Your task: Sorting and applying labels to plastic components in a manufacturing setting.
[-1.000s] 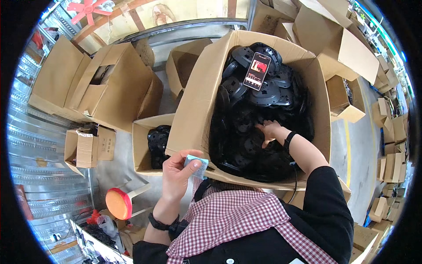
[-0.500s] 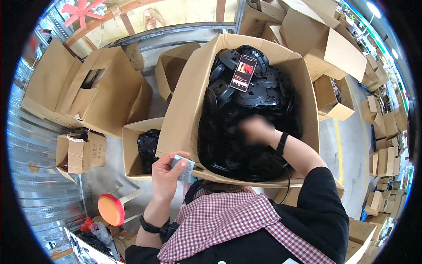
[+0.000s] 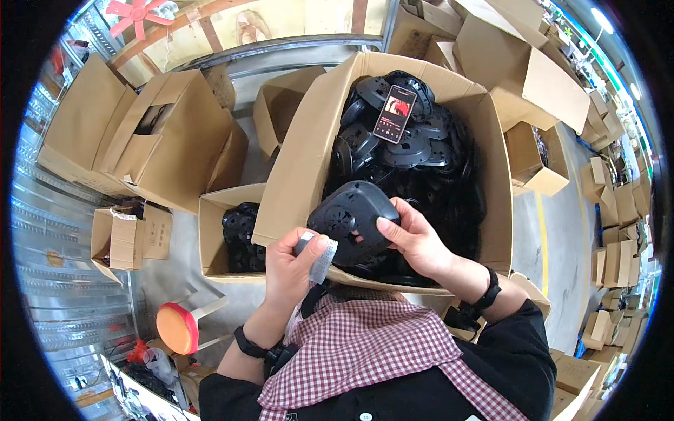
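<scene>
My right hand (image 3: 417,241) grips the right edge of a black plastic cover (image 3: 358,214), thumb on top. The cover is rounded, with small vents and a cutout, and it is raised over the near part of a large cardboard box (image 3: 300,151). Between the fingers and thumb of my left hand (image 3: 289,270) is a small pale printed slip (image 3: 324,259); whether it is paper or cloth I cannot tell. That hand is at the cover's lower left edge. More black plastic covers (image 3: 404,151) fill the box, and a phone (image 3: 395,114) with its screen lit lies on them.
Left of the large box stands a smaller carton (image 3: 214,238) with black parts inside. A stool (image 3: 177,328) with an orange and red seat is at the lower left. Cartons (image 3: 537,158) line the right, and a pink fan (image 3: 139,15) hangs at the upper left.
My right hand has come up from inside the box and now holds a black cover. My left hand has moved right, bringing the slip to the cover's edge.
</scene>
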